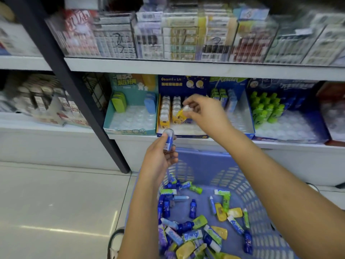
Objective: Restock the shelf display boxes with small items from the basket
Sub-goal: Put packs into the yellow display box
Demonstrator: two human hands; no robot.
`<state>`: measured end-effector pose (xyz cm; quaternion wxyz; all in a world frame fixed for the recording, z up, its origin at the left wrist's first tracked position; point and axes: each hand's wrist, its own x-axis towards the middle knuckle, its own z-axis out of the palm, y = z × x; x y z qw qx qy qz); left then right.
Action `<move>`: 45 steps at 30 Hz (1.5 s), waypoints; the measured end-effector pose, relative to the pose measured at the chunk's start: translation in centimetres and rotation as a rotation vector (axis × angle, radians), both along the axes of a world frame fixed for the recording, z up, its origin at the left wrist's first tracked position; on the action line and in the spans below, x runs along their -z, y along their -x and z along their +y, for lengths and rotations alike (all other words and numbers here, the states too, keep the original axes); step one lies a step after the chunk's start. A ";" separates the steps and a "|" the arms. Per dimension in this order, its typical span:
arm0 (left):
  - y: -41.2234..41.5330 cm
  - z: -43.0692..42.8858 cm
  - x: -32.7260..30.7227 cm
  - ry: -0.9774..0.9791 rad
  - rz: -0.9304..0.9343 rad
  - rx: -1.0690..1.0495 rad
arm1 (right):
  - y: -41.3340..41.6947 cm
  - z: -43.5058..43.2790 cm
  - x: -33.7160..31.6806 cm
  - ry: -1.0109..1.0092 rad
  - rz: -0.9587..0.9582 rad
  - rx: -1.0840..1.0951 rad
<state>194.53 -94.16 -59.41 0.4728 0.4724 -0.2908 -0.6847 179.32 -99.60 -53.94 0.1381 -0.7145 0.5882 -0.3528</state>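
Two small items are out of the basket point(252, 202) at once; the right hand point(203, 113) pinches a yellow item point(180, 115) by its pale domed cap, fingertips curled round it, and holds it tilted just above the navy display box point(182, 85) on the shelf point(289, 145), beside the rows of like pieces already standing there; the left hand point(160, 157) grips a blue item point(169, 141) upright between thumb and curled fingers, near the box's front lip and above the basket; many loose items point(186, 227) lie jumbled on the basket floor. Judging by their size, these pieces are light and rigid, with smooth wrapping that may slip; a fingertip pinch across the body, not the cap, looks surer, since a cap might pull off. The yellow one probably needs righting before it seats in an open slot; a careless nudge could topple its neighbours.
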 end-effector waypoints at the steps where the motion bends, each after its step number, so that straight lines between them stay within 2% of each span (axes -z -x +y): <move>1: -0.2 -0.1 -0.1 -0.010 0.017 -0.020 | -0.6 -0.5 0.2 0.003 0.072 -0.041; 7: -1.3 -0.5 -0.1 -0.042 0.152 -0.075 | -1.7 -2.2 1.5 -0.080 0.258 -0.085; 12: -1.2 -0.8 0.2 -0.026 0.135 -0.088 | -1.9 -3.0 1.9 -0.067 0.275 -0.078; 15: -0.8 -0.5 0.3 0.035 0.087 -0.053 | -2.2 -3.4 1.5 -0.115 0.386 -0.095; 17: -0.3 -0.3 0.3 0.091 -0.010 -0.059 | -2.2 -3.0 0.9 -0.106 0.348 -0.081; 19: 0.2 -0.2 0.3 0.205 -0.227 -0.099 | -2.1 -1.7 0.4 -0.091 0.143 -0.034; 21: 0.7 -0.2 0.2 0.350 -0.435 -0.156 | -1.7 0.1 -0.2 -0.212 -0.148 -0.055; 23: 1.3 0.0 0.0 0.461 -0.573 -0.186 | -1.2 1.8 -0.6 -0.329 -0.264 -0.112; 27: 2.7 0.0 -0.4 0.582 -0.710 -0.149 | 1.0 2.4 -1.0 -0.275 -0.234 -0.073; 31: 3.4 -0.3 0.4 0.681 -1.044 0.116 | 3.4 0.8 -0.5 -0.067 -0.132 0.077; 34: 3.4 -0.2 1.5 0.665 -1.237 0.274 | 4.5 -0.3 0.8 -0.016 0.002 0.095; 36: 3.3 -0.1 1.9 0.668 -1.279 0.294 | 4.9 -0.9 1.9 -0.025 0.122 0.055; 38: 3.2 -0.2 2.0 0.680 -1.279 0.286 | 5.0 -1.5 2.6 -0.039 0.164 0.019; 45: 2.9 -0.6 1.9 0.704 -1.273 0.288 | 4.8 -2.4 3.0 -0.096 0.027 0.027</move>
